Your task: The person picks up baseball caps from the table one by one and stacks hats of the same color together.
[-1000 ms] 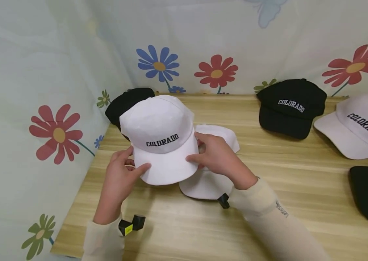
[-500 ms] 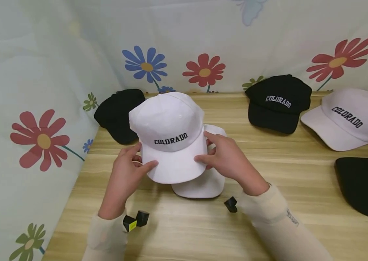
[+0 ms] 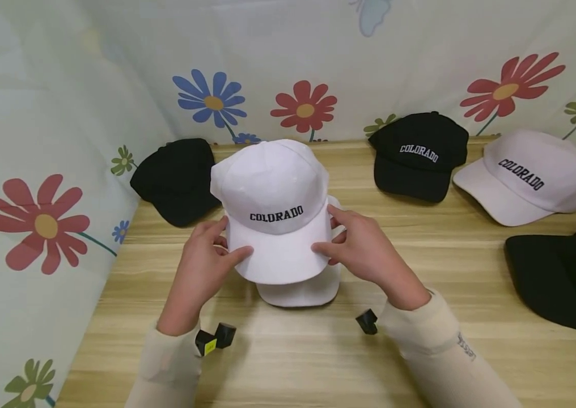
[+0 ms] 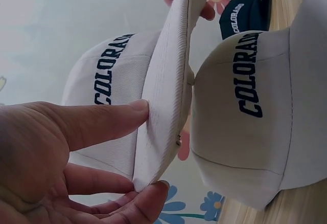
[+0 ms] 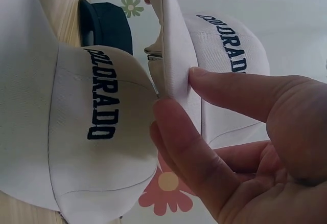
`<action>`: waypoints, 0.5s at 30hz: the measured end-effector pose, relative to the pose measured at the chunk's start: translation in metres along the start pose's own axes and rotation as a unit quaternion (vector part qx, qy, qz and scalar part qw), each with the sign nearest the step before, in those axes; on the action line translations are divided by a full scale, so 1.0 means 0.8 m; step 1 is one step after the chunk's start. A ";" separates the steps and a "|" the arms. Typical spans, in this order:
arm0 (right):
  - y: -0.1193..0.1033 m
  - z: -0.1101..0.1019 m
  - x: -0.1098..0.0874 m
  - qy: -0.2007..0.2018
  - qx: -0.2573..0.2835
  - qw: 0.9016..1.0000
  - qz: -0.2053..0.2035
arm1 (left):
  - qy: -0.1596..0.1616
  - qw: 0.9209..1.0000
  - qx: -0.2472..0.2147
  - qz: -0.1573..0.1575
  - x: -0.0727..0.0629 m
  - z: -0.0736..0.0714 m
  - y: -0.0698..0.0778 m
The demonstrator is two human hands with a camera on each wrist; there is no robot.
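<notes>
Two hands hold up a white baseball cap (image 3: pixel 280 255) lettered COLORADO, its brim toward me. My left hand (image 3: pixel 203 263) pinches the left side of the brim, thumb on top and fingers beneath. On the opposite side, my right hand (image 3: pixel 361 249) grips the brim the same way. A second white baseball cap (image 3: pixel 298 292) stands on the table below; the raised cap covers most of it in the head view. Both wrist views show the lower cap (image 4: pixel 240 116) upright with its own COLORADO lettering, the raised cap (image 5: pixel 179 55) close over its crown.
A black cap (image 3: pixel 178 181) sits at the back left of the wooden table (image 3: pixel 288 362). To the right are another black cap (image 3: pixel 420 158), a white cap (image 3: pixel 533 175) and a black cap (image 3: pixel 558 277) nearer me. Flowered cloth (image 3: pixel 130 68) hangs behind and at the left.
Both hands have carried the held cap rightward, away from the back-left black cap and over the lower white cap. The head view has turned right. The grip stays the same.
</notes>
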State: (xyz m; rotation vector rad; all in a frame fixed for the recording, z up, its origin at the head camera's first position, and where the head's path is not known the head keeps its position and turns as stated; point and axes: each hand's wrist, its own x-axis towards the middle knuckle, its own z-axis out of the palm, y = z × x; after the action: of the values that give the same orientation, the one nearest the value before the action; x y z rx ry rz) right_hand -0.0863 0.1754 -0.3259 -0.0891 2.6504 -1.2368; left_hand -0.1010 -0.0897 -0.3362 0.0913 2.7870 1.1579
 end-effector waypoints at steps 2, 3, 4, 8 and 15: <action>0.001 -0.001 -0.002 0.001 -0.002 1.000 0.005 | -0.004 1.000 0.002 0.002 0.001 0.000 0.003; 0.002 -0.002 -0.002 0.002 -0.002 1.000 0.006 | -0.005 1.000 0.004 0.003 0.002 0.000 0.004; 0.003 -0.002 -0.003 0.003 -0.001 1.000 0.007 | -0.007 1.000 0.006 0.005 0.002 0.000 0.005; 0.006 -0.003 -0.005 0.008 0.004 1.000 0.011 | -0.012 1.000 0.012 0.006 0.003 0.002 0.008; 0.010 -0.006 -0.008 0.012 0.009 1.000 0.021 | -0.023 1.000 0.016 0.002 0.005 0.006 0.010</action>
State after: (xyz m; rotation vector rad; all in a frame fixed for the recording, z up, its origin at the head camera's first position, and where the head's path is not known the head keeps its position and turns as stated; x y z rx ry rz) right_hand -0.0809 0.1849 -0.3283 -0.0153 2.6457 -1.2557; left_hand -0.1042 -0.0800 -0.3341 0.1251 2.7657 1.0986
